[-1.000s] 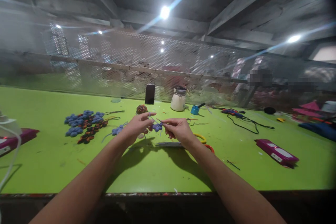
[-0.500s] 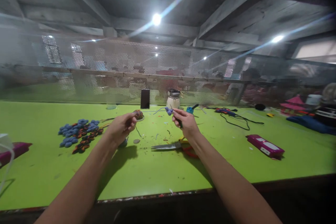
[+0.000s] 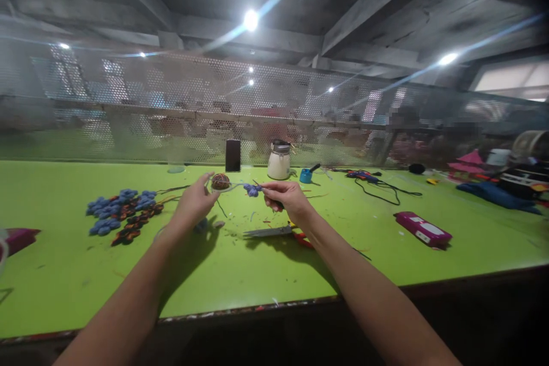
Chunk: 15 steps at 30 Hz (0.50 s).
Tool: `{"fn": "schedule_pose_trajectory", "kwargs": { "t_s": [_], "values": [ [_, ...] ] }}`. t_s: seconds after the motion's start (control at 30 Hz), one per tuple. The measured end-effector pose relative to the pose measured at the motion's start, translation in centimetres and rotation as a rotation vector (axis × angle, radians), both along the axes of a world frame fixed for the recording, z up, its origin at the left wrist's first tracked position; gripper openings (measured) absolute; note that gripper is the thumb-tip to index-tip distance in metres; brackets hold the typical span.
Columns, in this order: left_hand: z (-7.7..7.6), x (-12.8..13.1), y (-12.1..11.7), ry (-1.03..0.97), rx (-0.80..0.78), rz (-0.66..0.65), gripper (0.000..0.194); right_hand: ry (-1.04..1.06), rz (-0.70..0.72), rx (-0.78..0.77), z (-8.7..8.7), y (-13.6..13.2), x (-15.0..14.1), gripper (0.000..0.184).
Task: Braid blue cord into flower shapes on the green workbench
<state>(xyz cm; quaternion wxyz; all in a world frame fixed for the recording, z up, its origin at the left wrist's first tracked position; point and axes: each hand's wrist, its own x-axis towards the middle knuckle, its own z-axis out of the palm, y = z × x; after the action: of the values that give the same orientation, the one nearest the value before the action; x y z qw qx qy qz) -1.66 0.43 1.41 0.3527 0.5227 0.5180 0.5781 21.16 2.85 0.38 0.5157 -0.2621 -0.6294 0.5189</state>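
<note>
Containers, far side of the green table (image 3: pixel 223 280): one white jar (image 3: pixel 279 166) with grey lid band and dark top, upright, contents hidden; to its right, one small blue pot (image 3: pixel 306 176), a black stick slanting from its mouth, other contents too small to tell; well left, one clear cup-like vessel (image 3: pixel 175 161), contents unclear.

Hands: right hand (image 3: pixel 289 199), fingers pinching one small blue-violet yarn piece (image 3: pixel 251 190), which is above the table, centre. Left hand (image 3: pixel 192 201), fingers spread and released, near a pale strand leading to the piece; cannot tell whether it loops round a finger.

Nearby: one multicoloured round yarn ball (image 3: pixel 221 182), far; one pair of steel-bladed scissors (image 3: pixel 270 232), nearer; blue yarn flowers (image 3: pixel 105 226), left.
</note>
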Motion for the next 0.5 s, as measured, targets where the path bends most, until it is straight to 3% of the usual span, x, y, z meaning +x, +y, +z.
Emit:
{"fn": "schedule_pose_trajectory", "kwargs": {
  "t_s": [0.07,0.23,0.37,0.43,0.5],
  "values": [
    [-0.2,0.0,0.3,-0.002,-0.033,-0.017,0.013,0.015,0.002,0.021,0.1,0.0,0.2,0.029],
    [1.2,0.3,-1.3,-0.146,-0.025,-0.225,0.029,-0.060,0.080,0.066,0.2,-0.3,0.3,0.025],
    [2.3,0.5,-2.7,-0.479,0.122,-0.453,0.025,-0.207,0.202,0.092,0.0,-1.9,-0.8,0.023],
    [2.2,0.8,-2.7,-0.382,0.121,-0.425,0.019,-0.277,0.225,0.115,-0.2,-2.6,-1.3,0.021],
    [1.8,1.0,-2.3,-0.051,0.065,-0.293,0.031,-0.330,0.221,0.146,-0.2,-3.0,-1.6,0.022]
  ]
}}
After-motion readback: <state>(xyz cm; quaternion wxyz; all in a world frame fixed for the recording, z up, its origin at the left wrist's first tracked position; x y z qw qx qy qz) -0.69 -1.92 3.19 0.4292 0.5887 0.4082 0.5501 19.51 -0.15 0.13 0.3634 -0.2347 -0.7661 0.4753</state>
